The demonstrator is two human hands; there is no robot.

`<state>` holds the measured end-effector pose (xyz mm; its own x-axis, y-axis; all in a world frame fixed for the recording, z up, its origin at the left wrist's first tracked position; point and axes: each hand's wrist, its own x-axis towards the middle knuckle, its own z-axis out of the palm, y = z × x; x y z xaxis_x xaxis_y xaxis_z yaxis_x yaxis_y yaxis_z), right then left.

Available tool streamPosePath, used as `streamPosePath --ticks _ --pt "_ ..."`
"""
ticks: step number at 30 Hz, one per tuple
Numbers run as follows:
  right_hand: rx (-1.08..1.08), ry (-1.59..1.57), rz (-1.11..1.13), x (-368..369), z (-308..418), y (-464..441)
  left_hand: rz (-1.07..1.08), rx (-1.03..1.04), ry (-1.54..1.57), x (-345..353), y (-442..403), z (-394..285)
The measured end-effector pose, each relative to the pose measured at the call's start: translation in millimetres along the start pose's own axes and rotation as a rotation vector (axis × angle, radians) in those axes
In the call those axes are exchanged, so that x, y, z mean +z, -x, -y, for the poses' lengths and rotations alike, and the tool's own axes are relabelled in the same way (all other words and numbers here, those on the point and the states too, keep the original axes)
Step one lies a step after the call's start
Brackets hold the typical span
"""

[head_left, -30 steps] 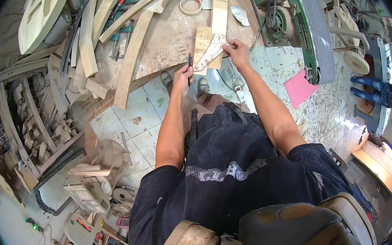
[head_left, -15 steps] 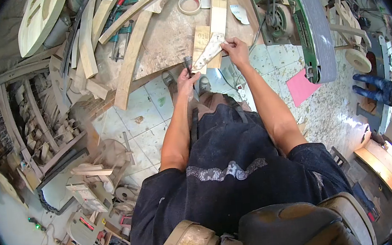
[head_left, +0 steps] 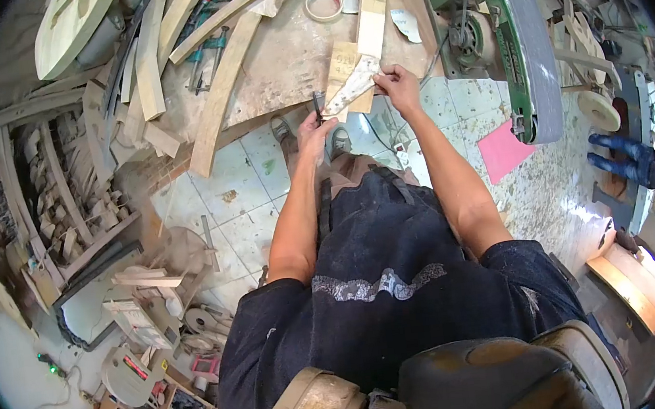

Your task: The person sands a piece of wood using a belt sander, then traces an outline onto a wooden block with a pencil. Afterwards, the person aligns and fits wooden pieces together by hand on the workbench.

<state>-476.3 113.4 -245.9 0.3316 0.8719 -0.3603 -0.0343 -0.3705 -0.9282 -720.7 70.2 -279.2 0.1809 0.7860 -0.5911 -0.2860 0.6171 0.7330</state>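
Note:
A pale, spotted flat piece [head_left: 352,84] with a curved outline lies slantwise over wooden boards at the bench's front edge. My right hand [head_left: 400,90] pinches its upper right end between thumb and fingers. At its lower left end my left hand [head_left: 312,136] is closed around a slim dark tool [head_left: 318,108] pointing upward; its exact kind is too small to make out. Beneath the spotted piece are a long light board [head_left: 373,12] and a shorter board with handwritten marks [head_left: 341,58].
A green belt sander [head_left: 516,65] stands to the right. Curved wooden parts [head_left: 227,95], clamps [head_left: 204,54] and a tape roll [head_left: 323,5] lie on the workbench [head_left: 280,58]. Wood offcuts fill a rack [head_left: 64,208] at left. A pink sheet [head_left: 505,151] is on the floor; another person's legs [head_left: 624,156] show far right.
The view has shifted slightly. Both hands keep nearly the same place and hold on the spotted piece and the dark tool.

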Motion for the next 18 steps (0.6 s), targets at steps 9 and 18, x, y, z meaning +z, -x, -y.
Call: streamPosePath --ticks 9,18 --pt "0.022 -0.051 0.04 -2.9 5.3 1.4 0.015 0.004 0.041 2.0 1.3 -1.7" --pt "0.044 -0.072 0.056 -4.5 8.3 1.6 -0.003 0.002 0.052 5.2 4.6 -2.0"
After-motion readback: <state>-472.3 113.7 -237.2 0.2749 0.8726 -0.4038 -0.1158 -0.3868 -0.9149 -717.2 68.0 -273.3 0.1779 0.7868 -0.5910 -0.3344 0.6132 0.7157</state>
